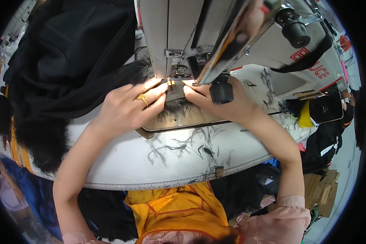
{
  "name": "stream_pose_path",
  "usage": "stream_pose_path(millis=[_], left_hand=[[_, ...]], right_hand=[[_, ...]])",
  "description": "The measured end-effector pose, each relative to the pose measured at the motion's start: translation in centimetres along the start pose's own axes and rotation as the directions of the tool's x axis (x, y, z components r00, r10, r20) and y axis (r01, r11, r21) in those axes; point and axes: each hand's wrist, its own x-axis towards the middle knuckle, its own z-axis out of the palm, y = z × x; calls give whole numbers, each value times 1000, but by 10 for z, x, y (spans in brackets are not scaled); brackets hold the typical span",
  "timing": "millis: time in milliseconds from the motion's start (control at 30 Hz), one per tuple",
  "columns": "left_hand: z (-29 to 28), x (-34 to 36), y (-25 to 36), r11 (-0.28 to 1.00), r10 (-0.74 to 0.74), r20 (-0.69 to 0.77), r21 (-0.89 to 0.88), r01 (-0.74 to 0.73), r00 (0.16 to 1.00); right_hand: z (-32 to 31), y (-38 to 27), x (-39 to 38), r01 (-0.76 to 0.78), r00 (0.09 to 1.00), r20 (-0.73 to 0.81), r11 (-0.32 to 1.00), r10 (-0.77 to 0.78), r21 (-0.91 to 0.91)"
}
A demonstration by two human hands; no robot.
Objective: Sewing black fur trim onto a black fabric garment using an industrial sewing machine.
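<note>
My left hand [135, 105], with a gold ring on one finger, reaches to the left side of the lit needle area of a sewing machine [160, 36]. Its fingers are pressed together at the edge of a black fur-trimmed garment [79, 69], which spreads over the table to the left. On the other side of the needle is my right hand [227, 99], its fingertips drawn together beside the presser foot [182, 75]. A black knob [221, 91] covers part of it, and I cannot see what those fingers hold. Dark fur lies on the machine bed between both hands.
Loose dark fibres [207, 148] are scattered over the white table [118, 152]. A measuring tape [179, 185] runs along its near edge. At right lie a dark phone-like object [329, 107] and a yellow piece [306, 115]. Another person [12, 191] shows at far left.
</note>
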Motion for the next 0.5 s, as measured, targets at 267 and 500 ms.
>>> stream_pose_path(millis=[267, 500], left_hand=[[-3, 2, -5, 994, -105, 97, -25, 108, 990], [7, -2, -6, 997, -80, 38, -11, 81, 996]], right_hand=[[-12, 1, 0, -83, 927, 367, 997, 76, 3], [-7, -2, 0, -58, 962, 264, 998, 64, -30]])
